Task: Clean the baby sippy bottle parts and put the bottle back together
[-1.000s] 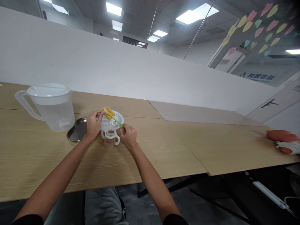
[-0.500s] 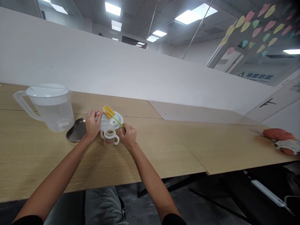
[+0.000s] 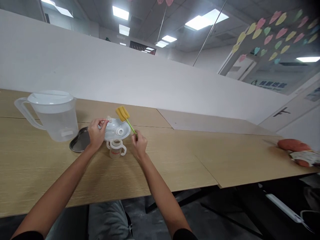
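Observation:
My right hand (image 3: 140, 144) grips the thin green handle of a bottle brush (image 3: 122, 113), whose yellow sponge head points up and to the left. In my left hand (image 3: 96, 132), the fingertips pinch a small translucent piece that looks like a bottle nipple (image 3: 109, 119). Below it lies a white plate (image 3: 109, 133) with a white bottle collar (image 3: 120, 132) on it. Just in front of the plate, a baby bottle (image 3: 115, 152) with two white handles stands upright, its mouth uncovered. The brush head is apart from the nipple.
On the left stands a clear lidded pitcher (image 3: 61, 120) holding water. A kidney-shaped metal tray (image 3: 79, 141) sits between it and my left hand, partly hidden. Red and white cloth items (image 3: 293, 145) lie at the table's far right. A white wall (image 3: 150, 83) borders the back.
My right hand has drawn the brush up and to the right, away from the nipple. My left hand still pinches the nipple in nearly the same place.

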`<action>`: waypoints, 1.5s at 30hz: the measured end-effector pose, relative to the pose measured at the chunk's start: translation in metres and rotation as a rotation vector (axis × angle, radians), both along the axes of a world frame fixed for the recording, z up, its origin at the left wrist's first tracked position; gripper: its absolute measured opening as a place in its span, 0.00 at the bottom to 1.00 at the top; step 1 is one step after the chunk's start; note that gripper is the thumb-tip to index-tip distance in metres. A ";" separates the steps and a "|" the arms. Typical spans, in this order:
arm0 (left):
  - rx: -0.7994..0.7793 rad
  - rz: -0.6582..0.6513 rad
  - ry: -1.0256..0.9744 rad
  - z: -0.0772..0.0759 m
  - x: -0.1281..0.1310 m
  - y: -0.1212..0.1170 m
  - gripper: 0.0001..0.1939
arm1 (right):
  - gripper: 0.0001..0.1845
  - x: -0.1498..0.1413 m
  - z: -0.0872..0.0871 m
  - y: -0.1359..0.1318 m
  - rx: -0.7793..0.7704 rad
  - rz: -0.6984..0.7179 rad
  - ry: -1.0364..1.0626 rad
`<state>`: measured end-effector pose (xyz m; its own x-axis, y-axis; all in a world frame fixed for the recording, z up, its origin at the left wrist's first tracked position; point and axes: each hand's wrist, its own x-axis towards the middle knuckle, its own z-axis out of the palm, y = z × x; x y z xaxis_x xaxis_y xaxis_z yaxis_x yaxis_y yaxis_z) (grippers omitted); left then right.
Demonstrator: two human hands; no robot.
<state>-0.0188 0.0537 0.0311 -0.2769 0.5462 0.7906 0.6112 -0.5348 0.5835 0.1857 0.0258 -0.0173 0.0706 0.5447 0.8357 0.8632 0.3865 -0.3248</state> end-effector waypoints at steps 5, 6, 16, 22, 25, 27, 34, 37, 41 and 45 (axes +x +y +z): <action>-0.005 -0.010 -0.020 -0.002 0.000 0.000 0.13 | 0.13 0.002 -0.005 0.003 0.021 0.062 -0.097; -0.008 -0.001 -0.035 -0.001 -0.002 0.000 0.13 | 0.13 0.003 -0.005 0.003 -0.001 0.033 -0.074; -0.401 0.250 0.236 -0.012 -0.077 0.013 0.12 | 0.17 0.007 -0.004 0.005 -0.133 -0.031 0.051; -0.711 0.308 0.505 -0.025 -0.085 0.014 0.11 | 0.17 0.006 -0.005 0.003 -0.196 -0.042 0.043; -0.745 0.307 0.529 -0.029 -0.086 0.015 0.12 | 0.17 0.005 -0.004 0.002 -0.230 -0.031 0.030; -0.749 0.312 0.541 -0.031 -0.086 0.014 0.14 | 0.17 0.004 -0.003 0.002 -0.253 -0.031 0.021; -0.445 0.309 0.542 -0.015 -0.071 0.006 0.21 | 0.16 0.002 0.000 0.001 -0.300 -0.051 0.018; -0.376 0.160 0.597 -0.006 -0.050 0.001 0.21 | 0.15 0.001 0.000 0.002 -0.279 -0.040 -0.002; -0.476 -0.042 0.643 -0.013 -0.026 0.000 0.20 | 0.13 0.001 -0.002 0.003 -0.234 -0.052 -0.011; -0.521 -0.079 0.591 -0.026 -0.021 0.004 0.20 | 0.12 0.001 -0.003 0.005 -0.184 -0.050 -0.014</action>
